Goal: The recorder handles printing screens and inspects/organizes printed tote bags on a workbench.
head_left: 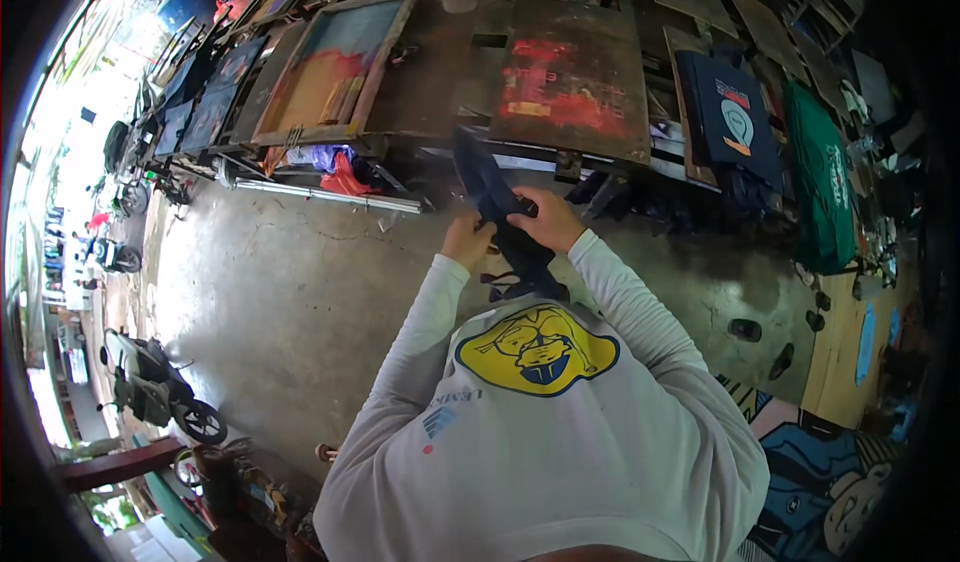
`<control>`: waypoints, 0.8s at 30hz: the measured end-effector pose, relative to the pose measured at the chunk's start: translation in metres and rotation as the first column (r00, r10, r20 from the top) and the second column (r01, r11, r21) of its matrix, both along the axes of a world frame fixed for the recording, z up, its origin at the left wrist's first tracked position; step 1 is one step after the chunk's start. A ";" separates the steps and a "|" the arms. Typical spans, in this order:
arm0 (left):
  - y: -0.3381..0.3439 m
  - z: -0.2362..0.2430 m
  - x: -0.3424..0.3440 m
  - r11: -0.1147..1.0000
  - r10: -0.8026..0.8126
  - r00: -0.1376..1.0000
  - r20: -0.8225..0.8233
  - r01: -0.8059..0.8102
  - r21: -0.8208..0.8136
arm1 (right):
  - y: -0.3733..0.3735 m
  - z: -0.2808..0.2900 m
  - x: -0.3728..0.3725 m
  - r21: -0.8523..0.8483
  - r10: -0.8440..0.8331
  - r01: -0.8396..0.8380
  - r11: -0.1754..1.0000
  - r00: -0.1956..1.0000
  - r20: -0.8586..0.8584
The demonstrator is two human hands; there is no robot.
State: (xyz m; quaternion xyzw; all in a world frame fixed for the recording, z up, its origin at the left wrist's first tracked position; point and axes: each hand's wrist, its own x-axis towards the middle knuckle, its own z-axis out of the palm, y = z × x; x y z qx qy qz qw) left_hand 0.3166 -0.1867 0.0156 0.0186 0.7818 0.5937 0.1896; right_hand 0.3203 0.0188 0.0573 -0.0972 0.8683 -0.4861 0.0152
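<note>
Both of my hands hold a dark navy cloth bag (492,190) in front of my chest. My left hand (466,239) grips its lower left part, and my right hand (546,218) grips its right side. The cloth stretches up toward the long print table (440,82), and its dark straps (515,280) hang down between my white sleeves. My shirt bears a yellow print (537,347).
A wooden screen-print frame (335,62) lies on the table at left, a red-stained board (575,77) at centre. A printed navy bag (730,112) and a green cloth (822,177) lie on boards at right. Motorbikes (150,387) stand at lower left on the concrete floor.
</note>
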 end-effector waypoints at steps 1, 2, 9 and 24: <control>0.014 0.001 -0.002 0.998 0.036 0.997 0.070 -0.040 0.052 | 0.011 -0.009 0.000 -0.009 -0.014 0.014 1.000 1.000 0.002; 0.027 0.002 -0.004 0.991 0.069 0.987 0.142 -0.084 0.100 | 0.020 -0.024 0.001 -0.021 -0.040 0.041 0.999 0.998 0.041; 0.085 0.016 -0.002 0.975 0.032 0.976 0.215 -0.078 0.208 | 0.076 -0.038 0.004 0.009 -0.116 0.116 0.993 0.993 -0.001; 0.052 0.023 0.035 0.971 0.068 0.925 0.375 -0.148 0.189 | 0.037 -0.026 0.054 -0.088 -0.108 0.107 0.990 0.994 -0.008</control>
